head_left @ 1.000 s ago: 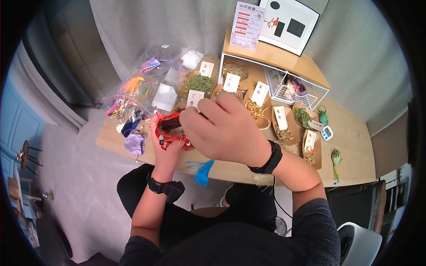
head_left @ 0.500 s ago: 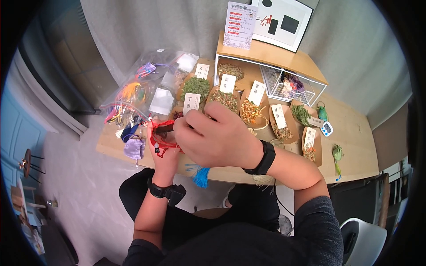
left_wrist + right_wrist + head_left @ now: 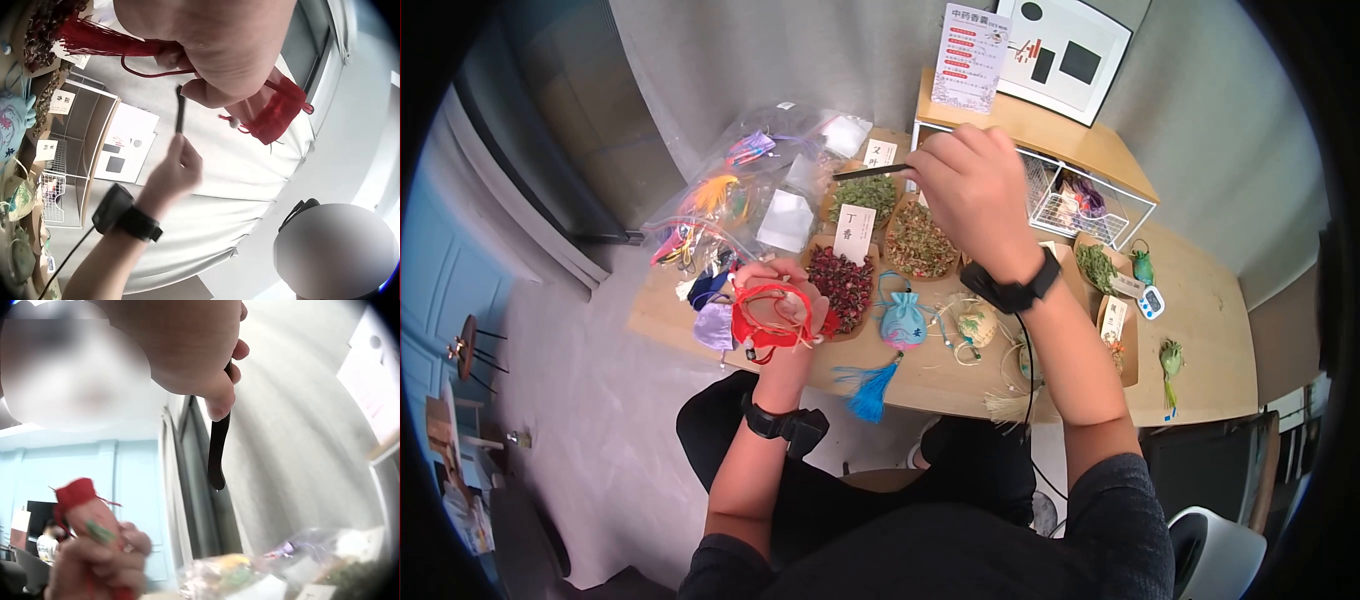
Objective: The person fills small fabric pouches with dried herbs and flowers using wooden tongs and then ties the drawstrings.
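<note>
A red drawstring pouch [image 3: 745,322] with its mouth held wide sits in my left hand [image 3: 225,50], the fingers curled around it. Red cords and a tassel [image 3: 109,44] hang from the pouch in the left wrist view. My right hand [image 3: 975,195] is raised over the back of the table and pinches a slim dark scoop [image 3: 872,173] by one end. The scoop's free end points left, above the green herb tray [image 3: 863,200]. Beside the left hand stands a tray of dark red dried buds [image 3: 840,290]. What lies inside the pouch is hidden.
Blue [image 3: 903,322] and pale yellow [image 3: 975,323] sachets lie along the front edge. A clear plastic bag [image 3: 700,215] of cords and tassels covers the back left. Several herb trays with cards fill the middle, before a wooden shelf [image 3: 1100,160]. A purple pouch [image 3: 714,326] lies left.
The right hand has lifted the scoop out of the pouch's mouth and moved it up, back and to the right. The left hand still holds the pouch in about the same place.
</note>
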The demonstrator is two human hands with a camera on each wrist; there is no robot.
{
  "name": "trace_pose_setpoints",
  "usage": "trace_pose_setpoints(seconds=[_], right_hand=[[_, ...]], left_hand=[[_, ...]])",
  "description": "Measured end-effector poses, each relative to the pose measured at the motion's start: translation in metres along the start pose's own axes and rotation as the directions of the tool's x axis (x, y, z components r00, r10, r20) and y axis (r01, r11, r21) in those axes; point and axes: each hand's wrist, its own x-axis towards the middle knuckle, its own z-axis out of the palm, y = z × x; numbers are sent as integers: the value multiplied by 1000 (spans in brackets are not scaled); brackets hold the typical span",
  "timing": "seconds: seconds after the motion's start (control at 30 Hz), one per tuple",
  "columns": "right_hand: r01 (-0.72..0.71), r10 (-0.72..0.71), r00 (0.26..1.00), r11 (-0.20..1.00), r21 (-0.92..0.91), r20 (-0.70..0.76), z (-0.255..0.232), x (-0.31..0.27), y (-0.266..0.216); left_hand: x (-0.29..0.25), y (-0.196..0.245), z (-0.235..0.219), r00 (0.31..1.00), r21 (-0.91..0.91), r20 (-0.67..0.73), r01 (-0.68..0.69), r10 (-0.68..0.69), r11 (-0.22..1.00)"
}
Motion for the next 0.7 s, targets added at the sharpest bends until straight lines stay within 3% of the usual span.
trace_pose_setpoints(seconds=[0.07,0.13,0.27,0.4,0.47,0.53,0.6,0.7], right_hand=[[-15,18,995,999,-36,103,50,-16,11],[-20,38,981,995,-98,192,98,-38,18],[-65,105,962,985,-162,254,119,-40,16],[-210,204,973,977,46,106,66,-16,13],[-207,207,978,971,119,11,28,-4,10],[-210,209,978,967,144,21,-17,8,1],[-173,171,985,974,143,29,-59,15,-15],[-85,57,987,978,188,151,-107,17,-32]], left_hand=[[2,-4,-4,996,89,28,-87,85,992],[6,-5,-3,954,475,119,-299,277,828],[5,6,6,958,511,86,-279,275,813],[2,14,6,952,608,107,-291,287,739],[2,14,5,956,540,120,-288,267,791],[1,11,2,967,465,108,-254,230,848],[0,10,3,968,530,106,-249,229,810],[-1,13,6,976,504,81,-216,203,836]])
